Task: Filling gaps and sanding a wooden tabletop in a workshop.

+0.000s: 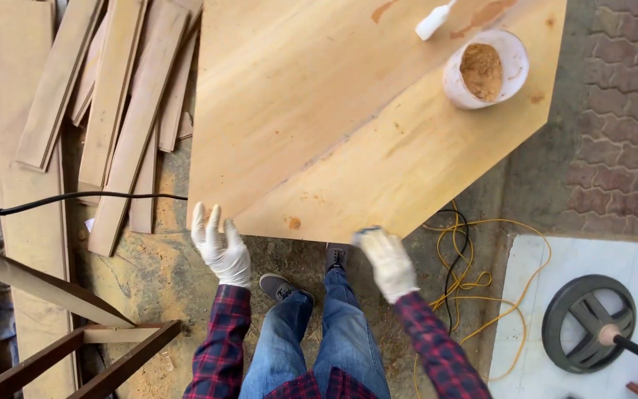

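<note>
A large pale wooden board (pixel 319 125) lies in front of me, its near edge just above my hands. My left hand (pixel 221 245), in a white glove, is spread with fingers apart at the board's near left corner, holding nothing. My right hand (pixel 389 260), also gloved, sits at the near edge and seems closed on a small dark object, which is blurred. On the far part of the board stands a white tub (pixel 486 70) of brown paste, with a white-handled tool (pixel 434 21) lying beside it.
Loose wooden planks (pixel 123 111) lie on the sawdust floor at left. A black cable (pixel 83 196) runs in from the left. Yellow and black cords (pixel 467 277) coil at right. A dark metal disc with a handle (pixel 588 323) rests on white tiles. A wooden frame (pixel 75 340) stands bottom left.
</note>
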